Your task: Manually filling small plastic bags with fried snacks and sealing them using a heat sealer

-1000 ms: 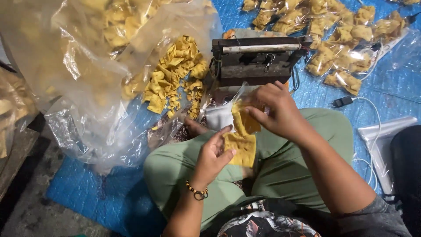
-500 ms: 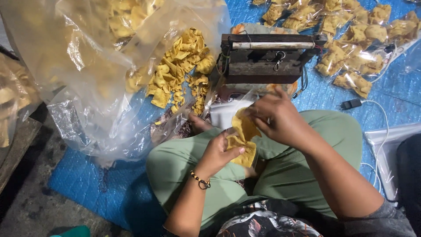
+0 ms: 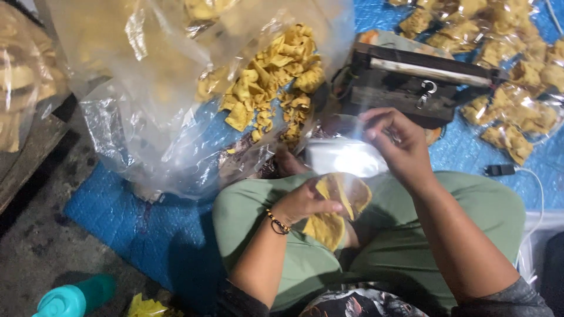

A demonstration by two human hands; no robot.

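The person sits cross-legged on a blue mat [image 3: 147, 235], in green trousers, and both hands work over the lap; the left hand [image 3: 305, 202], with a beaded bracelet [image 3: 276, 223] on the wrist, has its grip pressed together on a small clear bag [image 3: 346, 176] and on the yellow crackers [image 3: 338, 205] inside it, the thumb lying over the top cracker; the crackers are flat and wavy, and they sit low in the bag, just above the left knee; the right hand [image 3: 399, 147] is higher, and its grip pinches the upper edge of the same clear bag between thumb and forefinger, while the other fingers are loosely curled; the bag is so stretched between the two hands, lower end at the left hand, mouth at the right one.

Just beyond the right hand stands a dark sealing device [image 3: 423, 79] with a pale bar along its top; to the right of it many filled packets [image 3: 517, 111] of the same crackers lie on the mat; to the left a big clear plastic sack [image 3: 164, 105] lies open, and a loose pile of crackers [image 3: 276, 82] spills from it onto the mat; a teal bottle [image 3: 73, 296] lies at the lower left corner on the grey floor; a black plug with white cable [image 3: 505, 170] lies near the right knee.
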